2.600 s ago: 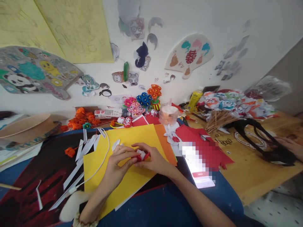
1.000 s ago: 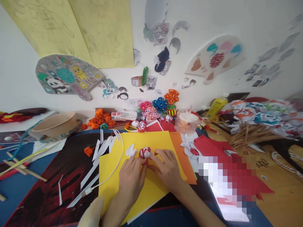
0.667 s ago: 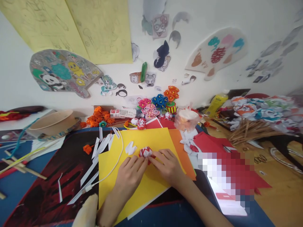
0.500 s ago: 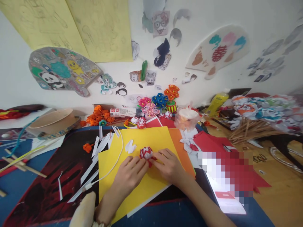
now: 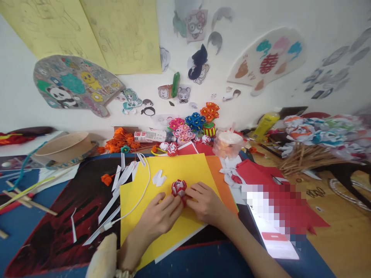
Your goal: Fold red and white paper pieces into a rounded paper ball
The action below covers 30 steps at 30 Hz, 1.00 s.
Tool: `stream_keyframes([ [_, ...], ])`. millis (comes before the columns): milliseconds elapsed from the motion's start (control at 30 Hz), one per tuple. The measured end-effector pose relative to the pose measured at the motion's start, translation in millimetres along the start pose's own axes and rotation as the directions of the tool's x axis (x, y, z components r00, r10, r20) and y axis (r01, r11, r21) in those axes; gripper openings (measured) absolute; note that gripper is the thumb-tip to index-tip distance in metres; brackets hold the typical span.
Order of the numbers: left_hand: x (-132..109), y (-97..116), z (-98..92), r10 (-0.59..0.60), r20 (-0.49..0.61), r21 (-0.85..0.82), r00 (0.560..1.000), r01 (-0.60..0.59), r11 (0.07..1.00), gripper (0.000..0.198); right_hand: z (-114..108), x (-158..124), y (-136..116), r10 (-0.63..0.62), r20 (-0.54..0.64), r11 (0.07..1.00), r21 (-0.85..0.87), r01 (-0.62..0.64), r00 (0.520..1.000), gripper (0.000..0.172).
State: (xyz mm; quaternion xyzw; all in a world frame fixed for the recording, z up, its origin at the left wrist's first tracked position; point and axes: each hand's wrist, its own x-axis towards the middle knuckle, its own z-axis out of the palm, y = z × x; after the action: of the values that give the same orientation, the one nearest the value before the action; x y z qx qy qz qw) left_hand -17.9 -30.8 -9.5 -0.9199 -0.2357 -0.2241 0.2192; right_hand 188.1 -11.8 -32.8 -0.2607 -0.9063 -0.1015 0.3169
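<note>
A small red and white folded-paper flower (image 5: 179, 188) is held between my two hands above a yellow sheet of paper (image 5: 162, 239). The fingers of my left hand (image 5: 162, 211) are closed at its lower left side. On its right, my right hand (image 5: 205, 201) pinches the lower edge with thumb and fingers. My fingertips hide the flower's underside. A small folded white paper piece (image 5: 159, 178) lies on the yellow sheet, up and left of the flower.
A white cable (image 5: 145, 197) crosses the yellow sheet's left part, beside white paper strips (image 5: 111, 204). At right lie red paper sheets (image 5: 257, 173) and a lit phone (image 5: 278, 247). Behind stand a lidded cup (image 5: 228, 143), bead-like flowers (image 5: 195, 122) and a yellow bottle (image 5: 266, 125).
The flower has turned slightly between my fingers, so its open top shows more towards me. Both hands stay in nearly the same place.
</note>
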Motion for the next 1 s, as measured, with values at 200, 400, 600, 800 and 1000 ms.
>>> stream_keyframes([
  [200, -5.2, 0.8, 3.8, -0.017, 0.045, -0.045, 0.999, 0.019, 0.999, 0.03, 1.4, -1.7, 0.0, 0.027, 0.004, 1.0, 0.015, -0.027, 1.0, 0.027],
  [400, -2.1, 3.7, 7.1, -0.069, 0.086, -0.095, 0.994, 0.077, 0.992, 0.033, 2.6, -4.4, 0.6, 0.041, 0.017, 0.999, 0.023, -0.041, 0.999, 0.022],
  [600, 3.5, 8.0, 7.9, -0.171, 0.117, -0.133, 0.978, 0.186, 0.973, 0.034, 2.2, -2.0, 1.1, 0.093, 0.008, 0.992, 0.084, -0.093, 0.996, 0.027],
  [800, 6.5, 12.4, 8.0, -0.42, -0.02, -0.149, 0.907, 0.412, 0.899, 0.022, 4.5, 0.0, 1.1, 0.359, -0.056, 0.888, 0.326, -0.323, 0.932, 0.024],
  [1000, 10.8, 13.3, 10.3, -0.543, 0.013, -0.205, 0.84, 0.534, 0.82, 0.02, 11.8, -0.3, -4.1, 0.48, -0.012, 0.812, 0.385, -0.439, 0.877, 0.017],
])
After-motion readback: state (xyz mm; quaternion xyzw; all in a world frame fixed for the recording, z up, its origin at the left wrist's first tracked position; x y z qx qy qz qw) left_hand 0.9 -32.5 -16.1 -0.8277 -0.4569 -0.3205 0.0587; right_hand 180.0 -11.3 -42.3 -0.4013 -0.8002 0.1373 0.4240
